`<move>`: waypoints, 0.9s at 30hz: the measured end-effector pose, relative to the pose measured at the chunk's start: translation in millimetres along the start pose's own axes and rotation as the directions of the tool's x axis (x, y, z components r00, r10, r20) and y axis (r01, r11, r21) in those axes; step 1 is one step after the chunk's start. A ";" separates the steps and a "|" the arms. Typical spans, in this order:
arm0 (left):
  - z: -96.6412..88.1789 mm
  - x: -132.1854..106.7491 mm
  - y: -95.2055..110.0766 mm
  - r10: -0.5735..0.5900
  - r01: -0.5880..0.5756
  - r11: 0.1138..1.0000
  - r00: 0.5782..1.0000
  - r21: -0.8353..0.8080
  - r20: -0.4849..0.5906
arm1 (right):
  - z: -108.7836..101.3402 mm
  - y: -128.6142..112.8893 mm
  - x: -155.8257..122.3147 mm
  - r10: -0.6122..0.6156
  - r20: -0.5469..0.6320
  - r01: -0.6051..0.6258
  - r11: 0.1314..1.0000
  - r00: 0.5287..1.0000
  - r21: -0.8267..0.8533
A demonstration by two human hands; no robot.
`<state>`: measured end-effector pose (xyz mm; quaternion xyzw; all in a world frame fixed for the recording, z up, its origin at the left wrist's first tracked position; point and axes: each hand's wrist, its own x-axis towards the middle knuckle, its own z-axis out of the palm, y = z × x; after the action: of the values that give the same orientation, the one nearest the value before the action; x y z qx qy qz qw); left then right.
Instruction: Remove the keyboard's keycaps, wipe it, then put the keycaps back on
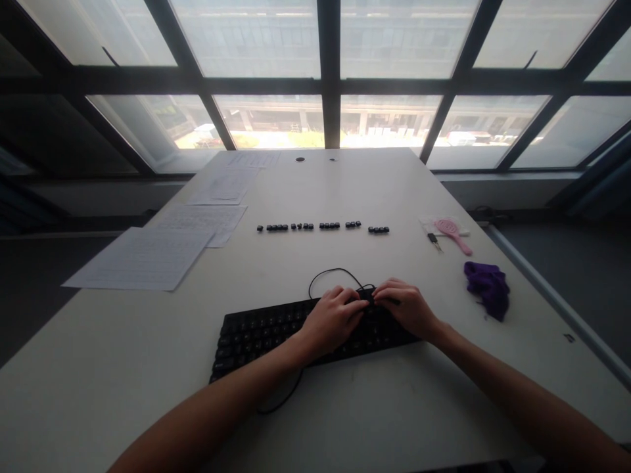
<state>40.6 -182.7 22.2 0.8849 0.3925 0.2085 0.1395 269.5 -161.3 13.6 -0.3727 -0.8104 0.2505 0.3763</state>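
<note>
A black keyboard (261, 334) lies slightly slanted on the white table, with a black cable (340, 269) looping out behind it and another stretch of cable showing in front. My left hand (335, 315) reaches over its upper right part, thumb and fingers drawn together. Just beside it, my right hand (404, 305) is at the back edge with its fingertips pinched. Between the fingertips is something small and dark that blends into the keyboard, too unclear to name. Beyond the keyboard, several black keycaps (329, 225) stand in a row of separate groups.
Sheets of paper (142, 259) overlap along the left. To the right lie a pink hairbrush (454, 235), a small black tool with metal prongs (434, 242) and a crumpled purple cloth (487, 289). Large windows rise behind the table (315, 190).
</note>
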 end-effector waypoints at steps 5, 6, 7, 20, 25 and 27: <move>-0.3 0.2 0.2 -0.003 0.003 1.000 1.000 -0.006 0.005 | -0.3 2.5 -0.7 0.014 0.037 -0.014 1.000 0.999 -0.005; -0.3 0.2 0.2 -0.002 0.002 1.000 1.000 -0.007 0.005 | -0.5 2.5 -1.1 0.017 0.039 -0.017 1.000 0.999 -0.009; -0.2 0.1 0.1 -0.001 0.002 1.000 1.000 -0.009 0.005 | -1.0 2.1 -1.3 0.018 0.047 -0.017 1.000 0.999 -0.015; -1.5 0.1 1.3 0.004 -0.004 1.000 1.000 0.009 0.019 | -18.7 -17.3 -0.7 0.024 0.227 0.043 0.957 0.974 -0.286; -7.3 -0.5 -1.1 0.002 -0.002 0.998 1.000 -0.062 -0.003 | -29.0 -3.9 4.5 0.017 0.149 0.005 0.990 0.989 -0.140; -13.5 14.7 -9.8 -0.033 0.025 0.989 0.998 -0.145 -0.052 | -39.3 16.2 19.9 0.068 0.035 -0.064 0.991 0.997 -0.115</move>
<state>36.8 -164.0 33.8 0.8606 0.3930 0.2583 0.1955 298.8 -130.9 34.1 -0.4152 -0.8177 0.2235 0.3303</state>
